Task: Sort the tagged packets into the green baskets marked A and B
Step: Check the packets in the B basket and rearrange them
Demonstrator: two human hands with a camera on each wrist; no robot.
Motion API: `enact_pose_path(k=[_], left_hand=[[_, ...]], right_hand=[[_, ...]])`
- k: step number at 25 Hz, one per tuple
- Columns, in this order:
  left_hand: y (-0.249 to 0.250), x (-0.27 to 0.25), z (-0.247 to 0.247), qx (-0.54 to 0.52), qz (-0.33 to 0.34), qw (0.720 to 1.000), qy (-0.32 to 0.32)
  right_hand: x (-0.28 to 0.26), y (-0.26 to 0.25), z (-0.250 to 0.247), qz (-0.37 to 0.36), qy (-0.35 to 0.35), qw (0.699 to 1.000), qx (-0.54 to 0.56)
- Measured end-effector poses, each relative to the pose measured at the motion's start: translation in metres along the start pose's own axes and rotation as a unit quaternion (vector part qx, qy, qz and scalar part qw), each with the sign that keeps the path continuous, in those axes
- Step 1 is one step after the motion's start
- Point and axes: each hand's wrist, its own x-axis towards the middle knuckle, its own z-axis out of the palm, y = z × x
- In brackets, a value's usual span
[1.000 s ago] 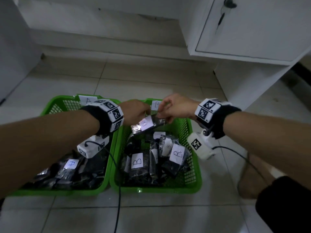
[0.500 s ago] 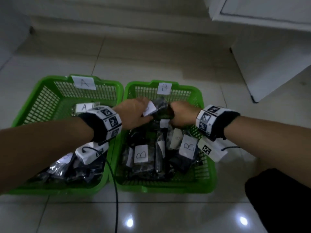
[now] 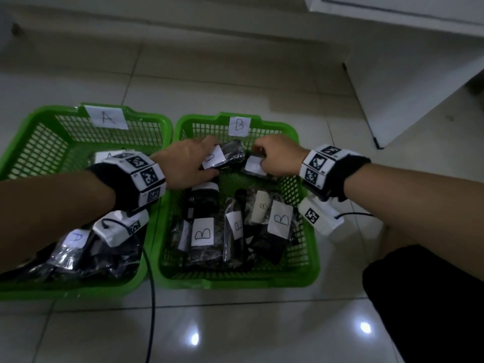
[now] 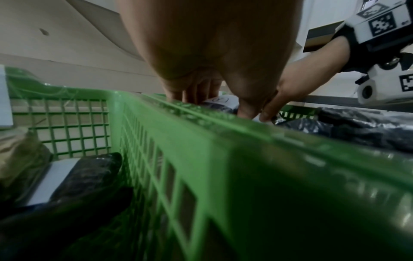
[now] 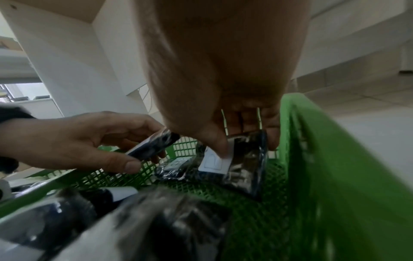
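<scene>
Two green baskets stand side by side on the floor: basket A (image 3: 34, 119) on the left, basket B (image 3: 290, 128) on the right. Each holds several dark packets with white tags. Both hands are at basket B's far end. My left hand (image 3: 209, 165) grips a dark packet (image 3: 233, 153) whose white tag (image 3: 213, 158) faces up. My right hand (image 3: 258, 157) pinches a second packet (image 5: 248, 159), with the thumb on its tag (image 5: 215, 163) and the fingers behind it. This packet is down near the basket's mesh floor. In the left wrist view, basket B's wall (image 4: 223, 159) hides most of it.
A white cabinet (image 3: 406, 74) stands at the back right. A black cable (image 3: 152, 310) runs across the tiled floor between the baskets. My dark-clothed knee (image 3: 432, 310) is at the lower right. Paper labels A (image 3: 107, 117) and B (image 3: 238, 126) hang on the far walls.
Both hands have come down from above basket B into its far end and drawn slightly apart, each with a packet. The head view has tilted down.
</scene>
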Motion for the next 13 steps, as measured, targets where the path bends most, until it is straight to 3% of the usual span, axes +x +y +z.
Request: enact_pose_path(k=[4, 13], left_hand=[[-0.004, 0.005, -0.006, 0.012, 0.022, 1.0, 0.004], [-0.013, 0.007, 0.001, 0.018, 0.027, 0.998, -0.059]], right_hand=[[0.004, 0.012, -0.004, -0.003, 0.076, 0.997, 0.008], [0.011, 0.009, -0.006, -0.025, 0.079, 0.991, -0.103]])
